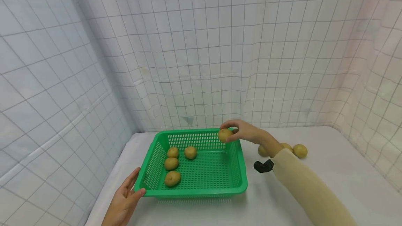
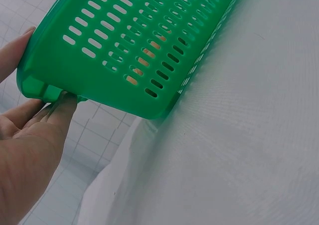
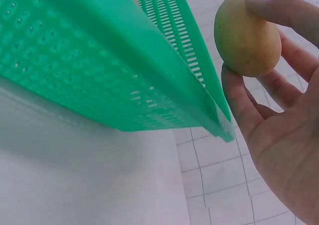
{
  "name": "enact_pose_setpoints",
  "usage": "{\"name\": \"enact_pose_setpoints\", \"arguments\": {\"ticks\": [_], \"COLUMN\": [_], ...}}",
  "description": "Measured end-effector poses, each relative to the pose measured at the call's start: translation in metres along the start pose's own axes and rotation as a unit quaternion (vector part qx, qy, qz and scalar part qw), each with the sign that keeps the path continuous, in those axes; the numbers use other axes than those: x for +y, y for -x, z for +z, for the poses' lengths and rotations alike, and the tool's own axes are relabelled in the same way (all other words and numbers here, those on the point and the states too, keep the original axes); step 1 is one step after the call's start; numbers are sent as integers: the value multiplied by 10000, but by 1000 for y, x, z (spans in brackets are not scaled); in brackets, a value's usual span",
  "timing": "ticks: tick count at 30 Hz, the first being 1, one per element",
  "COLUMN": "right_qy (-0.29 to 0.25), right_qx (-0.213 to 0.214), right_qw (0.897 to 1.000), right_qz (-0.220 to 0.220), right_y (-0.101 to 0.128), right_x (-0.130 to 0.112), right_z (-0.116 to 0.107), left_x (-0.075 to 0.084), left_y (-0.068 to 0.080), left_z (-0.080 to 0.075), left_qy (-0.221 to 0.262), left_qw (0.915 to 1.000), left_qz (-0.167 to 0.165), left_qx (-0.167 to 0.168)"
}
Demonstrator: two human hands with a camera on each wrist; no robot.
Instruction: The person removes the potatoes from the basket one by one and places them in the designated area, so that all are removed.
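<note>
A green plastic basket (image 1: 204,191) with slotted walls stands on the white table, and several potatoes (image 1: 171,164) lie along its left side. My left hand (image 1: 124,198) grips the rim at the near left corner; in the left wrist view the thumb is on one side of the rim and fingers (image 2: 62,112) are under it. Above the far right corner, my right hand (image 1: 243,131) holds a potato (image 1: 224,135) between thumb and fingers. That potato (image 3: 246,35) is clear of the rim in the right wrist view.
To the right of the basket, several more potatoes (image 1: 299,151) sit on the table (image 1: 326,177), partly behind the right forearm. A black device (image 1: 263,166) shows at the right wrist. White gridded sheets (image 1: 201,51) hang behind and at both sides.
</note>
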State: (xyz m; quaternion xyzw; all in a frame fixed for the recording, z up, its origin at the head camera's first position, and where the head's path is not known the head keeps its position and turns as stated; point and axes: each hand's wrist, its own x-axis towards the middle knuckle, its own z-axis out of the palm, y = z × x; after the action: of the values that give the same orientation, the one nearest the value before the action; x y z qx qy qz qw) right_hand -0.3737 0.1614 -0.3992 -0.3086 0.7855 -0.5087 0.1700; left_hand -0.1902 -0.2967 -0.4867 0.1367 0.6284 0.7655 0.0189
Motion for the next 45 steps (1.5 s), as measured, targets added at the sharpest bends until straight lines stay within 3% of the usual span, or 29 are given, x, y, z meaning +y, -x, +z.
{"name": "enact_pose_setpoints", "arguments": {"ticks": [10,18,28,31,45], "right_qy": [200,287,306,316,287], "right_qx": [167,599,932,874,1315], "right_qw": [9996,9975,9923,9942,9886], "right_qz": [77,219,761,550,667], "right_y": [18,39,67,75,126], "right_x": [3,14,24,30,50], "right_z": [-14,-28,-41,-43,-65], "left_x": [2,3,-2,-3,-1], "left_y": [-4,-9,-6,-2,1], "left_z": [2,3,1,-1,-1], "left_qy": [-102,-102,-30,-23,-96], "left_qw": [9999,9999,9995,9993,9999], "left_qz": [-63,-45,-250,-294,-127], "left_qx": [33,11,184,222,62]}}
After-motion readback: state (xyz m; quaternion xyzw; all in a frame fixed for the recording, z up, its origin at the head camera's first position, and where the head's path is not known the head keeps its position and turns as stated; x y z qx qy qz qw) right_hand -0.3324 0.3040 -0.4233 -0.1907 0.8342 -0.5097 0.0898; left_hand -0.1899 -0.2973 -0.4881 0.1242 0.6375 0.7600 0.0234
